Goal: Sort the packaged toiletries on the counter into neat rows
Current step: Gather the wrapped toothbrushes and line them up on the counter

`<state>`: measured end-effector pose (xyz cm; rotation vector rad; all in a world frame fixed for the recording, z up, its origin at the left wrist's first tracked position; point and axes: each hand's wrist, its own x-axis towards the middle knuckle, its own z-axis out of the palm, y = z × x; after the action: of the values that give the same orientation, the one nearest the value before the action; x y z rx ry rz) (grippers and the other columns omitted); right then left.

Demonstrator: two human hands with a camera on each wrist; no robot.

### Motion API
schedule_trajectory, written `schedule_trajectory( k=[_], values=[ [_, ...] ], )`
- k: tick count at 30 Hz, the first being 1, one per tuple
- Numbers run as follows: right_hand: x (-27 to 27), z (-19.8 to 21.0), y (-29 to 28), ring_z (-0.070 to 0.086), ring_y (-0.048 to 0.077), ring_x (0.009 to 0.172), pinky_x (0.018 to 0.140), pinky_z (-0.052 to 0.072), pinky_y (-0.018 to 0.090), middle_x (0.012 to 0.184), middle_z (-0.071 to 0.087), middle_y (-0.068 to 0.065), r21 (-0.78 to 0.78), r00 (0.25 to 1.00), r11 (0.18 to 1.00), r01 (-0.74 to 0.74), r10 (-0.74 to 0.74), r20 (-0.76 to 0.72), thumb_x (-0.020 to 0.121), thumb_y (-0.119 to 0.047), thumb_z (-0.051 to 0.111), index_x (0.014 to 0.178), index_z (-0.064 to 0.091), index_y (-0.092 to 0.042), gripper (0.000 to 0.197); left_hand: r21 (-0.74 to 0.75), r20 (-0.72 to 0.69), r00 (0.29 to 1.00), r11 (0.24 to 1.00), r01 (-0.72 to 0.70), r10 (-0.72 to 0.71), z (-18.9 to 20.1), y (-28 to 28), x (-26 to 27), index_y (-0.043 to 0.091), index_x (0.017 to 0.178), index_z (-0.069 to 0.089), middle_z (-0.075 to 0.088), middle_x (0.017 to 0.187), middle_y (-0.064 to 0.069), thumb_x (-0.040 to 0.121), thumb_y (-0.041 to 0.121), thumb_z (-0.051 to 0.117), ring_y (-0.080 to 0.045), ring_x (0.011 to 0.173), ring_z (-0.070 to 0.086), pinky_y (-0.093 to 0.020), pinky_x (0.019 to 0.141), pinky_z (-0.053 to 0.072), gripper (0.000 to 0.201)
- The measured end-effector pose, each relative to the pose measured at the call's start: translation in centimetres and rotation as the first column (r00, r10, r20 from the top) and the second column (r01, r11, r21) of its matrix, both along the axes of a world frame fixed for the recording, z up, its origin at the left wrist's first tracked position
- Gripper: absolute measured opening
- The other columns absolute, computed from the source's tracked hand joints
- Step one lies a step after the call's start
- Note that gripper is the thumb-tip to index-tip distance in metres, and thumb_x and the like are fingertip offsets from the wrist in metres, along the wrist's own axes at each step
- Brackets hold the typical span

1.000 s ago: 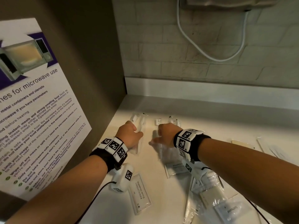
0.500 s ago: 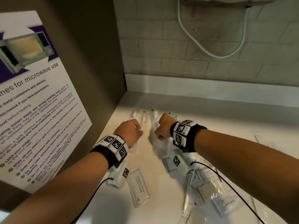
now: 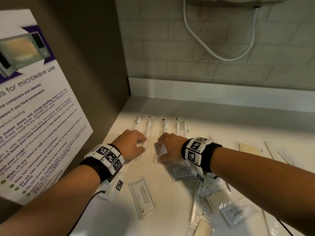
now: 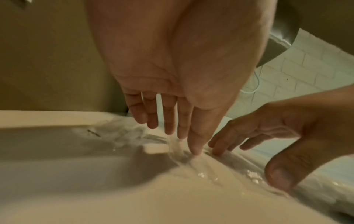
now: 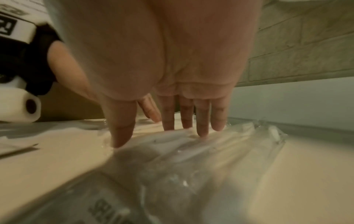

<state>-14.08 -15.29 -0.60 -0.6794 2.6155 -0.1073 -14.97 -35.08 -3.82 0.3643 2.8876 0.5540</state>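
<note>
**Two hands flat on clear-wrapped packets**

Pale, glossy surface [image 3: 170,193], set into a corner: brown side panel with a microwave-use poster [image 3: 34,108] on one side, tiled wall [image 3: 213,53] behind with a white cable [image 3: 216,56] looping down it.

Left hand [image 3: 130,146] palm-down just left of the shampoo sachet [image 3: 143,197] and beyond it; fingers [image 4: 170,121] straight and slightly spread, thumb tip pressing on crinkled clear wrapping, gripping nothing. Right hand [image 3: 170,148] beside it, close but apart; fingers [image 5: 202,121] also straight and a little apart, tips resting on a long clear-wrapped packet [image 5: 210,148], thumb touching the surface at the packet's edge.

Beyond both hands, farther from the shampoo sachet, a row of long clear-wrapped packets [image 3: 163,126] lying side by side near the wall. Right of the sachet, a loose overlapping heap: a second sachet [image 3: 182,172] partly under the right wrist, a toothpaste packet [image 3: 237,214], and more clear wrappers. Further right, flat packets [image 3: 250,148] lying apart. Wrist bands with black-and-white markers [image 3: 109,156] on both forearms.
</note>
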Motion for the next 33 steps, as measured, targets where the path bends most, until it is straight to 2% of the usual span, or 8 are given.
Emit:
schedule_trajectory(
  k=[5, 10, 12, 15, 18, 22, 27, 33],
  values=[
    [-0.6, -0.1, -0.7, 0.043, 0.022, 0.131, 0.106, 0.037, 0.037, 0.142, 0.043, 0.002, -0.029, 0.999, 0.999, -0.027, 0.028, 0.022, 0.087, -0.041, 0.061, 0.132, 0.053, -0.018, 0.051, -0.123, -0.053, 0.999, 0.992, -0.001, -0.006, -0.1, 0.1, 0.2, 0.029, 0.137, 0.054, 0.052, 0.143, 0.009, 0.091, 0.037, 0.060, -0.019, 0.132, 0.038, -0.036, 0.111, 0.032, 0.047],
    [-1.1, -0.8, -0.7, 0.048, 0.021, 0.125, 0.101, 0.043, 0.036, 0.129, 0.049, 0.000, -0.064, 0.998, 0.998, -0.001, 0.005, 0.068, 0.081, -0.033, 0.061, 0.111, 0.061, -0.021, 0.032, -0.143, -0.082, 0.997, 0.989, -0.023, 0.012, -0.1, 0.4, 0.2, 0.032, 0.137, 0.053, 0.051, 0.144, 0.012, 0.091, 0.039, 0.060, -0.017, 0.134, 0.035, -0.035, 0.109, 0.025, 0.047],
    [-1.1, -0.7, -0.8, 0.048, 0.021, 0.126, 0.101, 0.043, 0.035, 0.129, 0.050, 0.001, -0.066, 0.998, 0.998, -0.004, 0.008, 0.064, 0.082, -0.032, 0.059, 0.115, 0.060, -0.020, 0.035, -0.111, -0.097, 0.995, 0.993, -0.034, 0.023, -0.2, 0.2, 0.2, 0.032, 0.135, 0.056, 0.053, 0.141, 0.012, 0.090, 0.039, 0.062, -0.016, 0.132, 0.037, -0.034, 0.108, 0.026, 0.045],
    [-1.3, -0.9, -1.4, 0.045, 0.024, 0.129, 0.105, 0.041, 0.039, 0.131, 0.051, 0.005, -0.065, 1.000, 0.998, -0.008, 0.009, 0.016, 0.086, -0.034, 0.052, 0.125, 0.053, -0.017, 0.043, -0.029, -0.119, 0.989, 0.996, -0.088, 0.084, 0.1, -0.4, 0.0, 0.028, 0.128, 0.061, 0.056, 0.137, 0.008, 0.090, 0.034, 0.064, -0.018, 0.126, 0.045, -0.036, 0.106, 0.035, 0.039],
    [-1.4, -1.2, -2.6, 0.047, 0.028, 0.126, 0.101, 0.045, 0.044, 0.137, 0.046, 0.002, -0.074, 0.999, 0.997, -0.002, -0.002, -0.054, 0.080, -0.042, 0.062, 0.135, 0.044, -0.022, 0.062, -0.051, -0.142, 0.977, 0.984, -0.170, 0.161, 0.2, -1.1, -0.2, 0.024, 0.128, 0.061, 0.054, 0.137, 0.002, 0.093, 0.029, 0.059, -0.021, 0.122, 0.049, -0.038, 0.103, 0.043, 0.036],
    [-1.3, -1.0, -4.2, 0.023, 0.029, 0.144, 0.114, 0.025, 0.048, 0.158, 0.024, 0.002, -0.011, 0.991, 0.998, -0.069, 0.067, -0.112, 0.085, -0.056, 0.057, 0.147, 0.034, -0.029, 0.071, -0.149, -0.089, 0.971, 0.961, -0.231, 0.220, -0.1, -1.7, -0.1, 0.018, 0.135, 0.056, 0.049, 0.140, -0.007, 0.095, 0.025, 0.055, -0.025, 0.124, 0.051, -0.038, 0.105, 0.043, 0.041],
    [-1.8, -1.4, -5.2, 0.040, 0.029, 0.134, 0.110, 0.034, 0.046, 0.144, 0.045, 0.006, 0.053, 0.987, 0.990, -0.133, 0.137, -0.084, 0.089, -0.050, 0.053, 0.139, 0.046, -0.029, 0.055, -0.078, -0.081, 0.960, 0.958, -0.275, 0.269, -0.5, -1.9, 0.3, 0.015, 0.131, 0.061, 0.051, 0.135, -0.007, 0.092, 0.022, 0.063, -0.025, 0.120, 0.056, -0.035, 0.105, 0.044, 0.040],
    [-1.8, -1.9, -5.6, 0.045, 0.031, 0.129, 0.104, 0.040, 0.047, 0.138, 0.049, 0.007, 0.005, 0.991, 0.993, -0.119, 0.119, -0.062, 0.088, -0.045, 0.056, 0.134, 0.051, -0.025, 0.050, -0.045, -0.075, 0.950, 0.950, -0.308, 0.304, -0.5, -1.8, 0.2, 0.015, 0.130, 0.061, 0.053, 0.133, -0.007, 0.091, 0.022, 0.066, -0.024, 0.119, 0.057, -0.033, 0.104, 0.044, 0.041]
  ],
)
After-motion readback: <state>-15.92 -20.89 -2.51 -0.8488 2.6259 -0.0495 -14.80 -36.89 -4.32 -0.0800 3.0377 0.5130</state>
